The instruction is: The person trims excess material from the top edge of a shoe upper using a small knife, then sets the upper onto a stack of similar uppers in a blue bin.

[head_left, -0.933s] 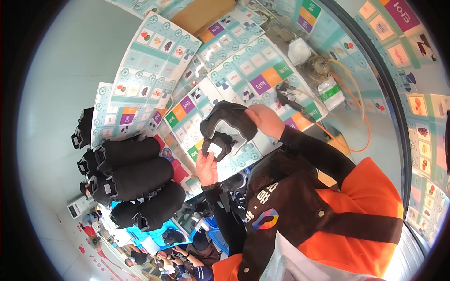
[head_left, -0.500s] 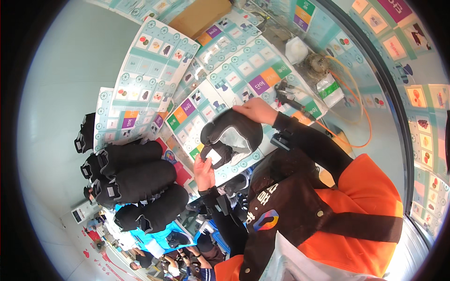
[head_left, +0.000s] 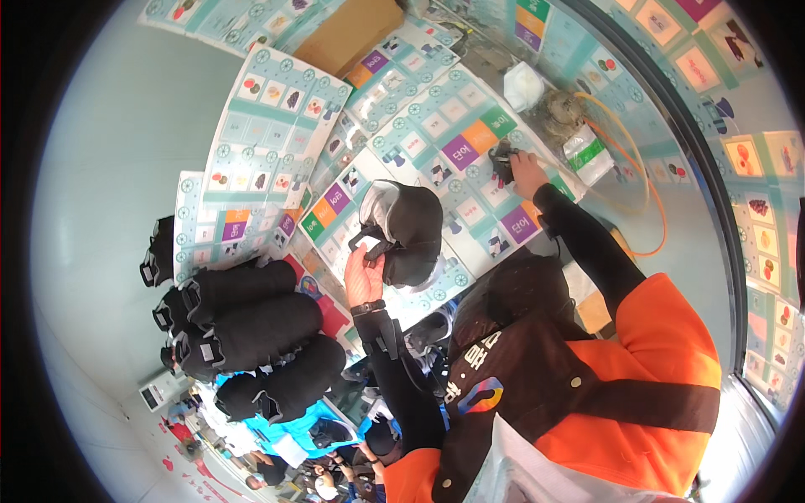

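My left hand pinches the edge of a black cap beside a small white label. The cap's pale grey lining shows on its upper left side. It is over the front part of a tabletop covered in patterned paper. Farther right, my right hand is closed round a dark gun-shaped tool, partly hidden by the fingers. Left of the cap lie several stacks of nested black caps with grey edges.
Patterned boards stand at the left, and a brown cardboard piece lies at the back. An orange hose loops at the right, near a white-and-green packet and a white crumpled item. People are lower left.
My right hand has let go of the cap and moved right, onto the gun-shaped tool. The cap has turned and shifted slightly left in my left hand.
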Demonstrator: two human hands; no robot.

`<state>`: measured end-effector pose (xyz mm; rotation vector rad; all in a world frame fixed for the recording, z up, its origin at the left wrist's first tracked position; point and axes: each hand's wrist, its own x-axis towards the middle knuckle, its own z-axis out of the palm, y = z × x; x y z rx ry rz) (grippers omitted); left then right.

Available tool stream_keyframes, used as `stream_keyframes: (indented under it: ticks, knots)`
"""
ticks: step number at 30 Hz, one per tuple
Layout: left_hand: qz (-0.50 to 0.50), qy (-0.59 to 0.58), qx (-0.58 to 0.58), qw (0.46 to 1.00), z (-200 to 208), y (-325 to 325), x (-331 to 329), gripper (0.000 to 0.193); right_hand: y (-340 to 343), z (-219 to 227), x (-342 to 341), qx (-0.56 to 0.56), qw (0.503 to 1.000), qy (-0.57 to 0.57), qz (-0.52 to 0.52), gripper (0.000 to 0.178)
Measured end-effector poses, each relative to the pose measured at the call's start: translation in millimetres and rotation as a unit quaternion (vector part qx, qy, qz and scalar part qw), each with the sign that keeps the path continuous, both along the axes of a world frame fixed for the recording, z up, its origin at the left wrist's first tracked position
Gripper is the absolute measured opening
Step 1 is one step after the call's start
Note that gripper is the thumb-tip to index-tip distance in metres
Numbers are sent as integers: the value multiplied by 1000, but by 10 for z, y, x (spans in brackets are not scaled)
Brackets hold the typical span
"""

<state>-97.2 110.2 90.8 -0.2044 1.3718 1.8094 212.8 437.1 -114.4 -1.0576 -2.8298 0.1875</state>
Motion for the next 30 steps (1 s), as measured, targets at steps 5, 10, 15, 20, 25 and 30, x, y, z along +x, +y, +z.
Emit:
stream_keyframes:
  ticks: [5, 10, 15, 20, 25, 30]
  knots:
    - [45, -22, -29, 998, -242, 16, -231, 18, -181, 1174, -351, -398, 887, 201, -119, 30]
    - [30, -3, -68, 997, -251, 349, -245, 20, -450, 1835, -421, -683, 663, 304, -38, 28]
    - [-7, 60, -88, 994, -192, 432, -249, 17, -488, 2179, -459, -511, 797, 321, 1, 25]
    - [-32, 69, -107, 991, -127, 469, -285, 19, -458, 2123, -360, -513, 806, 274, 110, 25]
    - [-57, 70, -85, 992, -102, 257, -505, 20, -381, 2198, -296, -503, 817, 269, 86, 24]
    - [-155, 71, -52, 984, 32, 179, -808, 29, -343, 2244, -261, -471, 840, 239, 122, 20]
